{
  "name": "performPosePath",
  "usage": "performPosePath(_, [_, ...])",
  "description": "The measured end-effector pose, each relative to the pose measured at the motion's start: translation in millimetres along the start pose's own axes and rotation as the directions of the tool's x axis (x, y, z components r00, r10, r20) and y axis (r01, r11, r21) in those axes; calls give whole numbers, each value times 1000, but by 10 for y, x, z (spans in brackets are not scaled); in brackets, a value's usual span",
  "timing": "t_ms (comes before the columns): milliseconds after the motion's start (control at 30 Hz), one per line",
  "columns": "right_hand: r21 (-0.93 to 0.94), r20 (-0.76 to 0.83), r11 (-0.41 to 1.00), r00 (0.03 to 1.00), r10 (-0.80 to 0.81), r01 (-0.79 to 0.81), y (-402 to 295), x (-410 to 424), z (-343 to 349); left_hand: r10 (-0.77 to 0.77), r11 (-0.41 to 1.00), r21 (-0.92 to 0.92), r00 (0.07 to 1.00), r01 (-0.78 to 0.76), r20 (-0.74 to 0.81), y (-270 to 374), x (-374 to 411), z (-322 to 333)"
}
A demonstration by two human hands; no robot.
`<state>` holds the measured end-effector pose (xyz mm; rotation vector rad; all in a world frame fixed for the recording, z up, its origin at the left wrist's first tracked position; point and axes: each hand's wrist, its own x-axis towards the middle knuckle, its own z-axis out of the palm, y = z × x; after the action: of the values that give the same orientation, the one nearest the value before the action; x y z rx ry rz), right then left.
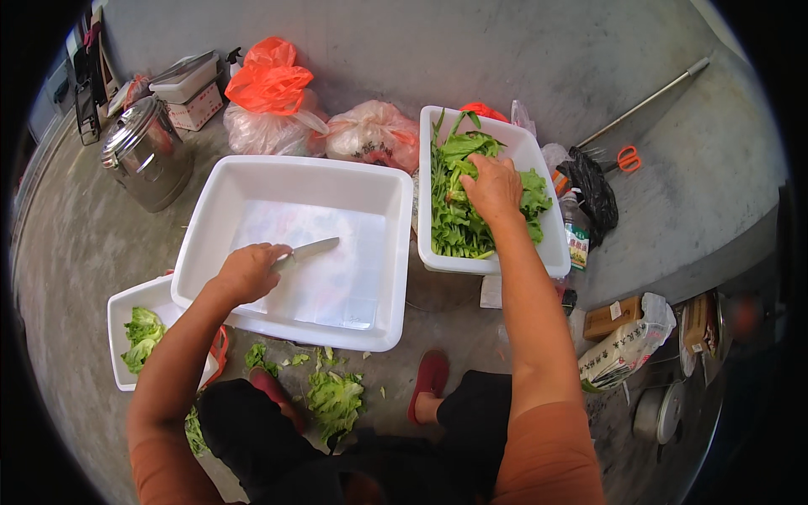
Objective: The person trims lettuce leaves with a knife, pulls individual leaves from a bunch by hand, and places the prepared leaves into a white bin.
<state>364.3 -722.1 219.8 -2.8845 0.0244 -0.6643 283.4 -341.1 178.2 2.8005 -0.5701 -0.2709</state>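
Note:
My left hand (252,271) grips the handle of a kitchen knife (315,249), its blade pointing right over the large white plastic tub (398,252) in front of me. A translucent sheet or board lies in the bottom of that tub. My right hand (495,186) reaches into a second white tub (558,255) of leafy greens (457,227), its fingers on the stem end of one plant; whether they are closed on it is hard to tell. A smaller white tub (120,372) at the lower left holds some lettuce leaves (144,334).
Loose lettuce leaves (336,401) lie on the floor between my feet. Tied plastic bags (372,132) stand along the wall, with a lidded steel pot (148,154) at the left. Right of the greens are a bottle (576,227), a black bag (593,189) and orange-handled scissors (628,159).

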Motion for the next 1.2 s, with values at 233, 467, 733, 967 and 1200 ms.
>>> performPosePath(233, [825, -34, 561, 983, 178, -73, 511, 27, -115, -59, 889, -452, 963, -70, -264, 634, -36, -128])
performPosePath(467, [866, -50, 486, 989, -143, 114, -341, -729, -1019, 33, 87, -930, 934, -357, -355, 1831, 145, -174])
performPosePath(733, [876, 144, 475, 984, -102, -79, 28, -700, -677, -162, -343, -936, 987, -75, -20, 2105, -144, -9])
performPosePath(967, [-19, -43, 933, 932, -360, 359, 162, -274, 26, -86, -332, -943, 996, 7, 37, 1899, -169, 109])
performPosePath(1200, [271, -123, 931, 968, -220, 246, 450, -41, -230, -85, -300, -954, 996, -13, 14, 1748, -209, 96])
